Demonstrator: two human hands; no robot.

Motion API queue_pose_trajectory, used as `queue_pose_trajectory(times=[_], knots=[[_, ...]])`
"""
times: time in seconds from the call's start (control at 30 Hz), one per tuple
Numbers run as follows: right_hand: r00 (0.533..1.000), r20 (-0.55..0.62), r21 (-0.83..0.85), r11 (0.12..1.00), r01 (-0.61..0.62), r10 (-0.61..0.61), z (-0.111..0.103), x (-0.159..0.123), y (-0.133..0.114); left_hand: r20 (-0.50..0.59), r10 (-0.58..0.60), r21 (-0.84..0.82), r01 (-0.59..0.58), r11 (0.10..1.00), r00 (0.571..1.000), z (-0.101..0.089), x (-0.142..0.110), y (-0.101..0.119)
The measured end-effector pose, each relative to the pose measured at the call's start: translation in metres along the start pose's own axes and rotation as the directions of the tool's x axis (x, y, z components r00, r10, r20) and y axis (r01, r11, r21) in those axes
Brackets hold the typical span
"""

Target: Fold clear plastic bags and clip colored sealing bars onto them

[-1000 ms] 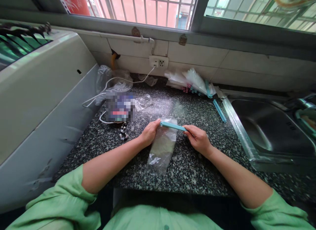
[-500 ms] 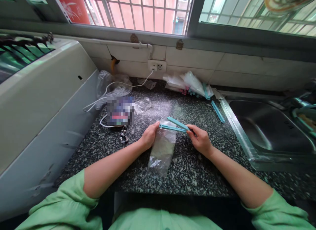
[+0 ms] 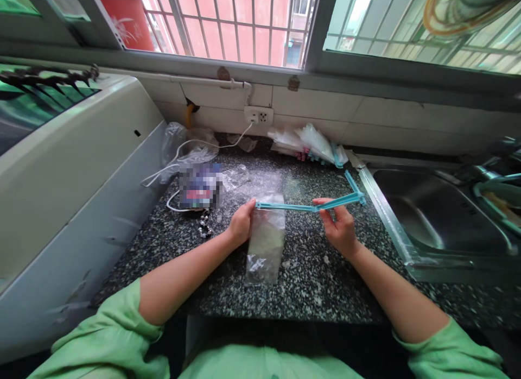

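A light-blue hinged bag clip (image 3: 287,207) is spread wide, one arm lying across the upper part of a clear plastic bag (image 3: 265,238), the other reaching out to the right. My left hand (image 3: 241,224) pinches the clip's left end together with the bag's upper left edge. Near the hinge, the fingers of my right hand (image 3: 340,227) hold the clip from below, with the thumb and fingertips at its right arm. The bag hangs down flat, over the speckled counter (image 3: 317,286). A second blue clip (image 3: 351,181) lies just behind the raised end of the first, partly hidden by it.
Folded plastic bags (image 3: 321,140) are piled by the wall. A steel sink (image 3: 431,205) is set in the counter at right. On the left lie a blurred-out object (image 3: 200,186), a white cable (image 3: 203,143) and crumpled plastic (image 3: 175,145), beside a tall pale appliance (image 3: 101,167).
The clip has swung open: its free arm, earlier folded back to the left above the other, now points right. My right hand has shifted slightly right, and the view has tilted up a little.
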State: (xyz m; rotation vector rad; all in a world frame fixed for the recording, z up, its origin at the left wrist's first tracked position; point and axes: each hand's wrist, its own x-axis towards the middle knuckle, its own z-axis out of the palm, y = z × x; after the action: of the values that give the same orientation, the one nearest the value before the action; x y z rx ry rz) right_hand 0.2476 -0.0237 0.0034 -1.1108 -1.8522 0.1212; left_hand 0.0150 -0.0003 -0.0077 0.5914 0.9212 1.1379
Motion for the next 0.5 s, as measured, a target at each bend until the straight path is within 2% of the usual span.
queue_pose_trajectory(times=[0.13, 0.27, 0.4, 0.5], knots=[[0.988, -0.021, 0.168, 0.974, -0.15, 0.155, -0.0021, 0.0022, -0.004, -0.038, 0.004, -0.035, -0.006, 0.999, 0.999, 0.0014, -0.0016, 0.0052], [0.945, 0.063, 0.428, 0.847, -0.315, 0.32, -0.001, 0.0039, -0.0071, -0.063, 0.0, -0.056, -0.004, 0.998, 0.998, 0.0, -0.0009, 0.0074], [0.924, 0.114, 0.59, 0.723, -0.358, 0.365, 0.0004, 0.0041, -0.0038, -0.063, 0.003, -0.058, -0.007, 0.998, 0.998, -0.0015, 0.0006, 0.0068], [0.915, 0.141, 0.612, 0.694, -0.38, 0.378, 0.0011, 0.0035, -0.0005, -0.069, -0.006, -0.055, 0.002, 0.998, 0.998, -0.0013, 0.0007, 0.0066]])
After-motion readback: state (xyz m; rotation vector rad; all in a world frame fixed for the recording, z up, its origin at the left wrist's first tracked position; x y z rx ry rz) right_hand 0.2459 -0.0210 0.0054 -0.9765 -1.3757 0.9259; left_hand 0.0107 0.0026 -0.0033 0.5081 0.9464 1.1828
